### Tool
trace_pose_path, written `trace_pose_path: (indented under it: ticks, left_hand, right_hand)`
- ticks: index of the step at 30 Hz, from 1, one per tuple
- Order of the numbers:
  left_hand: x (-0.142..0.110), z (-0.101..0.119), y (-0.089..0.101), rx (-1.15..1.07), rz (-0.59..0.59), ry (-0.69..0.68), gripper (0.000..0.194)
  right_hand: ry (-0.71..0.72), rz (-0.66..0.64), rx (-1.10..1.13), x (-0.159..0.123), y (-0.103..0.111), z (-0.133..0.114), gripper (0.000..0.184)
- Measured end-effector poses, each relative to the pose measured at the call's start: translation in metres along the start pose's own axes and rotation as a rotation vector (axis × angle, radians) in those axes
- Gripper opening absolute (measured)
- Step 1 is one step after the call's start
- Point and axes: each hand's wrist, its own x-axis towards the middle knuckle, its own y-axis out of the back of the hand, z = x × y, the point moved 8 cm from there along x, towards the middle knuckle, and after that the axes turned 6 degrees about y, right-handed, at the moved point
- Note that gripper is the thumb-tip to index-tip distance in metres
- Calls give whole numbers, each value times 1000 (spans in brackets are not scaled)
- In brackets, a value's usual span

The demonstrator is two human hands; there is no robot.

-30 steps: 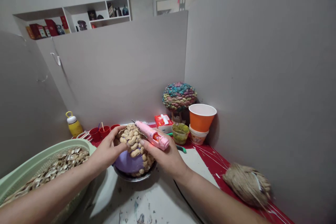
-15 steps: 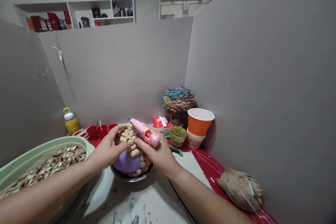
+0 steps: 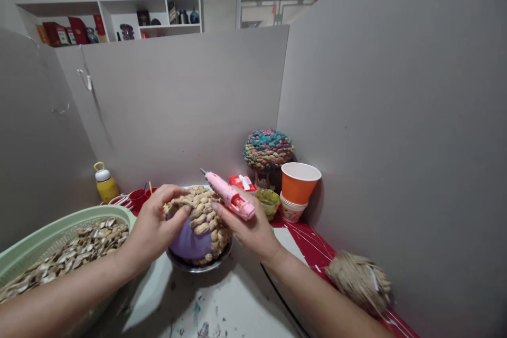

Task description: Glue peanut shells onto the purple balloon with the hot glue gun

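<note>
A smooth purple balloon (image 3: 189,240), partly covered with rows of peanut shells (image 3: 201,217), sits in a shallow metal bowl (image 3: 200,268). My left hand (image 3: 164,219) is closed against its upper left side, with the thumb pressed on the shells and the fingertips partly hidden behind. My right hand (image 3: 253,232) holds a pink glue gun (image 3: 229,195), whose nozzle points up and left above the balloon. The right thumb is at the shells on the right side. A dark cord (image 3: 283,298) trails below my right forearm.
At the left stands a green colander (image 3: 130,217) full of shell halves (image 3: 79,248). Behind are a yellow bottle (image 3: 106,185), red cups (image 3: 138,199), a colourful shell-covered dome (image 3: 268,149), a yellow-green tub (image 3: 269,203) and an orange paper cup (image 3: 300,185). Twine (image 3: 358,281) lies right. Grey panels (image 3: 190,100) enclose the table.
My right hand with the glue gun has shifted slightly right, away from my left hand. My left hand has moved a little left, and more of the shells between the hands shows.
</note>
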Motion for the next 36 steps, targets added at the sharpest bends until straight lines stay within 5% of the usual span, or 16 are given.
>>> trace_pose_path:
  ticks: [6, 27, 36]
  left_hand:
    - [-7, 20, -15, 196, -86, -324, 14]
    - [-12, 32, -20, 334, -101, -519, 21]
    - [-9, 32, -25, 377, -134, -473, 24]
  right_hand:
    - [-58, -16, 8, 19, 0, 20, 14]
    - [-77, -170, 130, 25, -17, 32, 40]
    - [-81, -152, 134, 23, -16, 35, 43]
